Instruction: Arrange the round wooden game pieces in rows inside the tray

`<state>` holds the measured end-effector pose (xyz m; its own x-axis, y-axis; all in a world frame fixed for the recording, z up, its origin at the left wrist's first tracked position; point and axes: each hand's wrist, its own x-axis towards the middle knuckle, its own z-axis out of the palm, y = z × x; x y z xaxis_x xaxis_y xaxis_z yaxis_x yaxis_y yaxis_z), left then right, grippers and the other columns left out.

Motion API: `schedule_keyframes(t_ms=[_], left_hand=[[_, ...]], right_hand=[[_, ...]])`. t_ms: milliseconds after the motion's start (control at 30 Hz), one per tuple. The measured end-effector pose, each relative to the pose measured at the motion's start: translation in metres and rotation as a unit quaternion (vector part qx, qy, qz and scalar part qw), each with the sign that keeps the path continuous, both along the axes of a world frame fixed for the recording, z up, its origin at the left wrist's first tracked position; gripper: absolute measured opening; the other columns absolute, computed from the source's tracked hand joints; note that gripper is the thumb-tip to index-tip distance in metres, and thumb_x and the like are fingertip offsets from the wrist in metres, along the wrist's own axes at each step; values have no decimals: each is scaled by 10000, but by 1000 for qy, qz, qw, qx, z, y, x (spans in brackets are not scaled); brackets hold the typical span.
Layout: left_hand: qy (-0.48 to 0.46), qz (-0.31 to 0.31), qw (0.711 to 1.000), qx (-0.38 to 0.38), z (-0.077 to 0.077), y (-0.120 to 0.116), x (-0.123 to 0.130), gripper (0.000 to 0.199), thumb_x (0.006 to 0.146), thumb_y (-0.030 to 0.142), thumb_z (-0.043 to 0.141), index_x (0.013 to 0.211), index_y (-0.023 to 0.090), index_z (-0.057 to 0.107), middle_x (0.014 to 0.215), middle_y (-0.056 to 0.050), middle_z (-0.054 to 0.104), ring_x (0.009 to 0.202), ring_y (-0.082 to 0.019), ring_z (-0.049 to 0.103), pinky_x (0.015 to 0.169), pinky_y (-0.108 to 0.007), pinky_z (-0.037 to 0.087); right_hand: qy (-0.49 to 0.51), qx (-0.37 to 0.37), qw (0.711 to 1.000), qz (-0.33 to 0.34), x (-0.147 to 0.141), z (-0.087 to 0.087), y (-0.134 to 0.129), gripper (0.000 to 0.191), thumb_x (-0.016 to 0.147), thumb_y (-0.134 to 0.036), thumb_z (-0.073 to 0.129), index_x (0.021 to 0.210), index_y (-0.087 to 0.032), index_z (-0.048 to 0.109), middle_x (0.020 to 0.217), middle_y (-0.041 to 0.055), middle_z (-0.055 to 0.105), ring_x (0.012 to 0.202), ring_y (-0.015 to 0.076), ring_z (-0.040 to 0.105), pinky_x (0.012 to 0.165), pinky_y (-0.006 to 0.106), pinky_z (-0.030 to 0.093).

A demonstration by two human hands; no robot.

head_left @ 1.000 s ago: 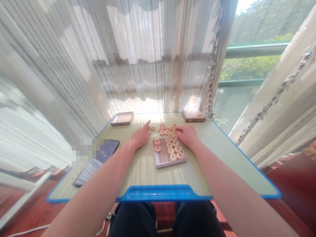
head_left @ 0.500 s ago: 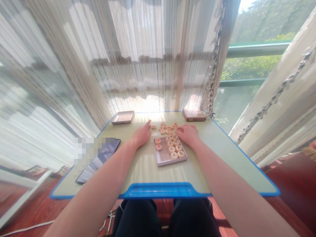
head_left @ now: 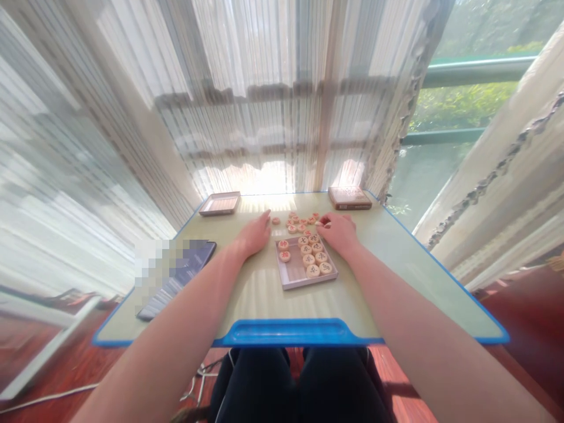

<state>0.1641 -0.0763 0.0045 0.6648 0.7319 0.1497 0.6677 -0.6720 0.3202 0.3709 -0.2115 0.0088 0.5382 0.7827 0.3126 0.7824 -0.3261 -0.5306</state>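
**Right hand [head_left: 340, 232] on a piece [head_left: 323, 224] past the tray [head_left: 294, 271]**

From my remote station I record the piece just beyond the tray's far right corner, its pale edge showing at the right hand's fingertips. That hand is drawn nearly closed, thumb and fingers pinching the piece; whether it is clear of the table [head_left: 247, 294] I cannot tell. Loose pieces [head_left: 292, 228] with red marks lie clustered beside it. I count ten in the tray: two red-marked at left, eight dark-marked in two columns at right.

I find the left hand [head_left: 255, 233] palm down, loosely extended, gripping nothing visible, near a lone red-marked piece [head_left: 275, 221].

The table is pale with a blue rim. A second tray [head_left: 220, 203] occupies its far left, a box [head_left: 350, 198] its far right, a dark device [head_left: 187, 273] its left side, partly pixelated. I note sheer curtains [head_left: 264, 59] behind, a railing [head_left: 480, 71] and greenery at right, and reddish floor [head_left: 57, 367] below.
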Motion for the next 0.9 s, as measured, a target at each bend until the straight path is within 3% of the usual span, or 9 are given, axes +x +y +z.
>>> schedule_keyframes(t_ms=[133, 233, 333, 667, 767, 900], left_hand=[[5, -4, 1000, 9, 0, 0, 0, 594, 894, 228, 378, 1475, 139, 291, 1425, -109, 506, 1326, -250, 458, 1112, -388, 361], [13, -7, 1000, 14, 1, 0, 1, 576, 893, 220, 371, 1458, 121, 325, 1434, -123, 492, 1336, -244, 447, 1118, -380, 356], [13, -7, 1000, 19, 1, 0, 1, 566, 889, 222, 383, 1446, 123, 348, 1448, -123, 474, 1337, -248, 445, 1124, -387, 348], [-46, 14, 999, -5, 1, 1, 0, 523, 905, 234, 358, 1426, 198, 379, 1308, -41, 616, 1225, -231, 548, 1068, -370, 415], [-48, 18, 999, -1, 1, 2, -1, 529, 895, 222, 370, 1423, 206, 386, 1304, -37, 619, 1219, -229, 551, 1070, -369, 413], [-47, 13, 999, 7, 0, 3, 0, 544, 882, 206, 385, 1425, 196, 381, 1298, -36, 623, 1226, -221, 546, 1079, -352, 405]], right_hand=[[50, 147, 986, 58, -4, 9, -4, 412, 831, -303, 528, 1231, -224, 589, 954, 45, 663, 784, 183, 568, 807, 344, 462], [63, 183, 976, 103, -8, 16, -8, 324, 839, -296, 500, 1101, -219, 674, 954, 48, 650, 687, 146, 553, 771, 316, 481], [81, 185, 975, 95, -12, 19, -9, 267, 794, -284, 541, 974, -189, 714, 930, 58, 672, 711, 155, 580, 781, 321, 491], [191, 161, 967, 50, -11, 21, -9, 436, 706, -226, 583, 1123, -137, 672, 798, 43, 709, 725, 180, 626, 742, 323, 504], [171, 162, 969, 67, -15, 22, -10, 389, 717, -250, 598, 1086, -148, 668, 862, 54, 712, 743, 176, 623, 736, 321, 497], [59, 120, 980, 146, -29, 25, -13, 249, 698, -302, 678, 920, -188, 679, 933, 53, 704, 868, 201, 601, 787, 326, 468]])
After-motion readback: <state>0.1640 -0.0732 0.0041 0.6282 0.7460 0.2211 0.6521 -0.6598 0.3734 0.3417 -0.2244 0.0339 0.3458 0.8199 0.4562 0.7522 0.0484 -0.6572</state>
